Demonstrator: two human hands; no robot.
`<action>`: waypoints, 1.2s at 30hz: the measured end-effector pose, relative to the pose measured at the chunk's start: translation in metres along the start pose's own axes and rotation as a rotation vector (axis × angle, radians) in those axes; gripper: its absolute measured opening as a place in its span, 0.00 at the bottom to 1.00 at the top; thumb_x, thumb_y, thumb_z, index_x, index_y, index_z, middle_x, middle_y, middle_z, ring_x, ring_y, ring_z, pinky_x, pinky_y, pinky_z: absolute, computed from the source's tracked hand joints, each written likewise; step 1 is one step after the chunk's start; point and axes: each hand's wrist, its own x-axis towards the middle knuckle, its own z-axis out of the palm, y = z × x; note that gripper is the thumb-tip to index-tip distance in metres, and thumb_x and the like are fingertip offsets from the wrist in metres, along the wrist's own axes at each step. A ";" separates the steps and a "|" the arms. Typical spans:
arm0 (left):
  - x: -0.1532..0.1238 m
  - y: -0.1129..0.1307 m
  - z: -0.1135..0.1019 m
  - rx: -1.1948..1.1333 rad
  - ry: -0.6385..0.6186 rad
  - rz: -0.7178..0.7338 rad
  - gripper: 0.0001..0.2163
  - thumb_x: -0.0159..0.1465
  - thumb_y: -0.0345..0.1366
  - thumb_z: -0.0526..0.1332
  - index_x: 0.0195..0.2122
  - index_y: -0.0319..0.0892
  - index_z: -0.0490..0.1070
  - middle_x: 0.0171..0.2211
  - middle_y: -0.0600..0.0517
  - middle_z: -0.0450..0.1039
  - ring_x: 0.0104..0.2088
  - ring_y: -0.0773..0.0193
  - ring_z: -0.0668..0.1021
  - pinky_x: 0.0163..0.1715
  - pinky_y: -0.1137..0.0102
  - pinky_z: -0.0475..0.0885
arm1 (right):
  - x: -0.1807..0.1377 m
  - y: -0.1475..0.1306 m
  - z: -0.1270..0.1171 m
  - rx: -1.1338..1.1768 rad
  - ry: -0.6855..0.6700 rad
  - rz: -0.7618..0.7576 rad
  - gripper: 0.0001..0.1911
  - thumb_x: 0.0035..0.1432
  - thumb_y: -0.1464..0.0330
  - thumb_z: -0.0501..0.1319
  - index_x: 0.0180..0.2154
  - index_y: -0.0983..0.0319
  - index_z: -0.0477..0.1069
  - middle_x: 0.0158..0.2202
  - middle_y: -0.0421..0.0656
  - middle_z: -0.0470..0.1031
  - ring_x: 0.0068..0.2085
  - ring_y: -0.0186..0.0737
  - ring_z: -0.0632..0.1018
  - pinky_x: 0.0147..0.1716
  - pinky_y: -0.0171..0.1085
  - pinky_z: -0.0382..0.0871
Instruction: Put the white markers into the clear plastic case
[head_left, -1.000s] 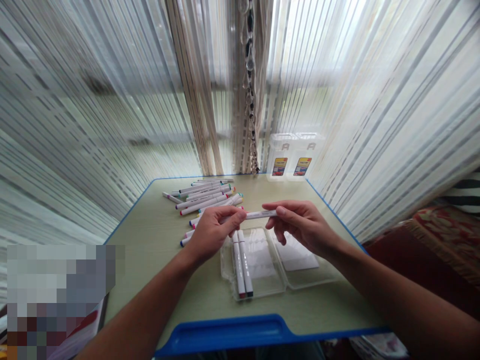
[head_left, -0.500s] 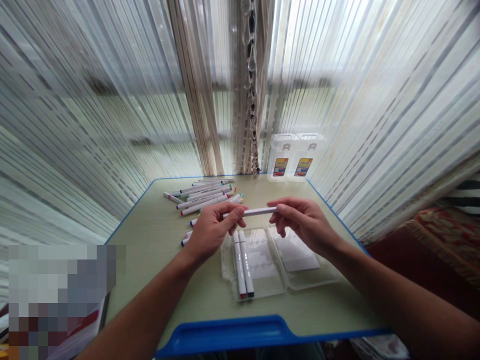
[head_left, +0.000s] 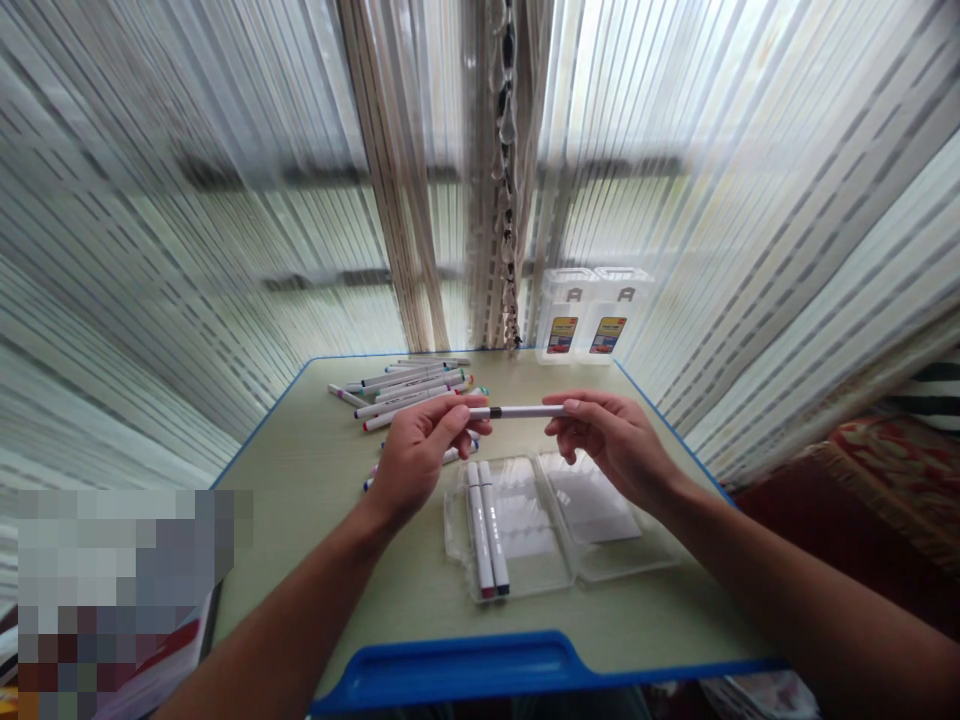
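Over the far edge of the case (head_left: pixel 541 565): one marker (head_left: pixel 521 411), held at both ends.
Dark band (head_left: pixel 496 412) now exposed, unseen half a second ago; cap (head_left: pixel 480 413) probably parting from barrel (head_left: pixel 536 411). Left hand (head_left: pixel 420 445) closed on the cap end, right hand (head_left: pixel 611 430) pinching the other; hands facing, marker near level. Marker pair (head_left: pixel 493 530) lying in case.

I'd call this a room in a home: sheer, pale striped curtains (head_left: pixel 225 230) veil a daylit window, a strand of clear teardrop beads (head_left: pixel 508 130) hangs between them, a red, patterned, fringed cloth (head_left: pixel 900 480) lies off right, and white, colour-capped markers (head_left: pixel 409 411) litter the pale-green, blue-edged surface (head_left: pixel 300 480).
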 end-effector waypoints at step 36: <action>0.002 -0.001 0.000 0.064 0.078 -0.016 0.12 0.55 0.35 0.70 0.38 0.37 0.74 0.27 0.53 0.77 0.28 0.67 0.79 0.33 0.72 0.76 | -0.010 0.001 0.005 -0.323 -0.245 0.011 0.16 0.58 0.61 0.65 0.44 0.64 0.80 0.29 0.43 0.78 0.20 0.27 0.66 0.18 0.30 0.60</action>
